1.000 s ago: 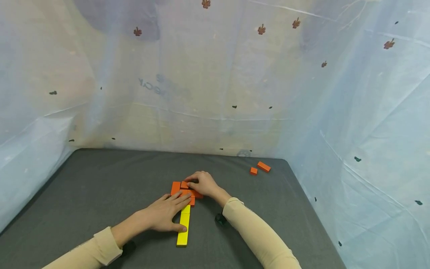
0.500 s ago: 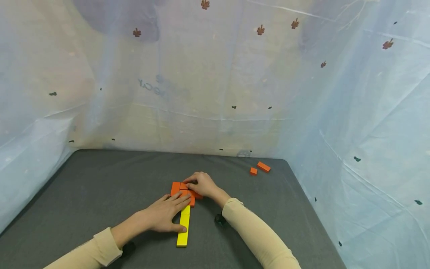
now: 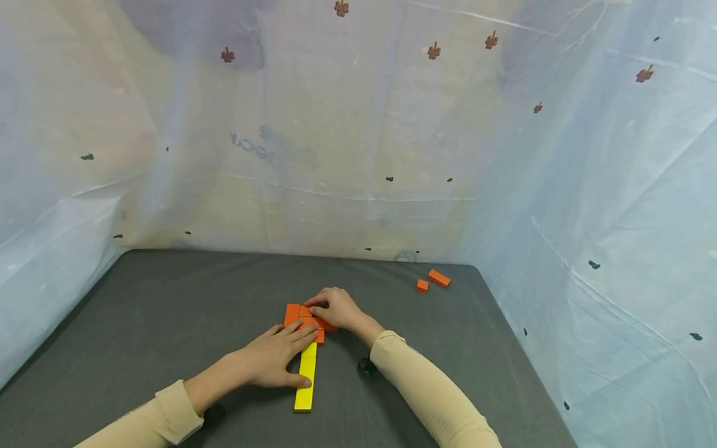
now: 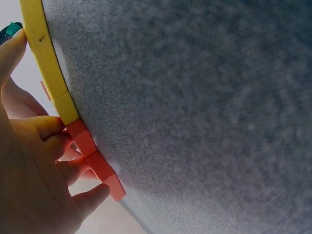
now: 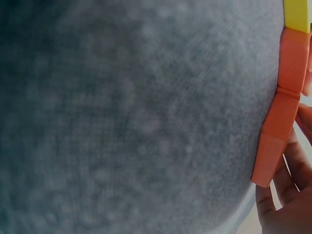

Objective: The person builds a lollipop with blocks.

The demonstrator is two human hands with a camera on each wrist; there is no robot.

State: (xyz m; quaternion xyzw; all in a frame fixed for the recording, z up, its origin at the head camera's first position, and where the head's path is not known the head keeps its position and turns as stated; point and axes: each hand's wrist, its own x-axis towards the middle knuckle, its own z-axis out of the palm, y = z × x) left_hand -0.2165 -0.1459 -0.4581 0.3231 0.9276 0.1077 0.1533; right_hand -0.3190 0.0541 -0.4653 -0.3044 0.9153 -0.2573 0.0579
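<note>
Orange blocks (image 3: pixel 292 314) lie flat against one another mid-table, headed by a small orange block (image 3: pixel 305 310). A yellow strip (image 3: pixel 304 400), made of a long and a short yellow block, runs from them toward the person. My left hand (image 3: pixel 270 359) rests with spread fingers on the orange blocks, its thumb on the long yellow block. At the far side, my right hand (image 3: pixel 340 309) pinches the small orange block between thumb and finger. The left wrist view shows left fingertips touching the row's side (image 4: pixel 100 163). In the right wrist view, right fingers (image 5: pixel 287 183) sit behind orange blocks (image 5: pixel 270 151).
A short orange block (image 3: pixel 422 285) and a longer orange block (image 3: pixel 439 278) lie apart near the far right corner of the dark table (image 3: pixel 185 298). Pale plastic sheeting (image 3: pixel 313 155) hangs behind and beside the table.
The small orange block in the right hand has moved slightly toward the person, closing the gap to the orange block in front of it. The left hand has stayed in place.
</note>
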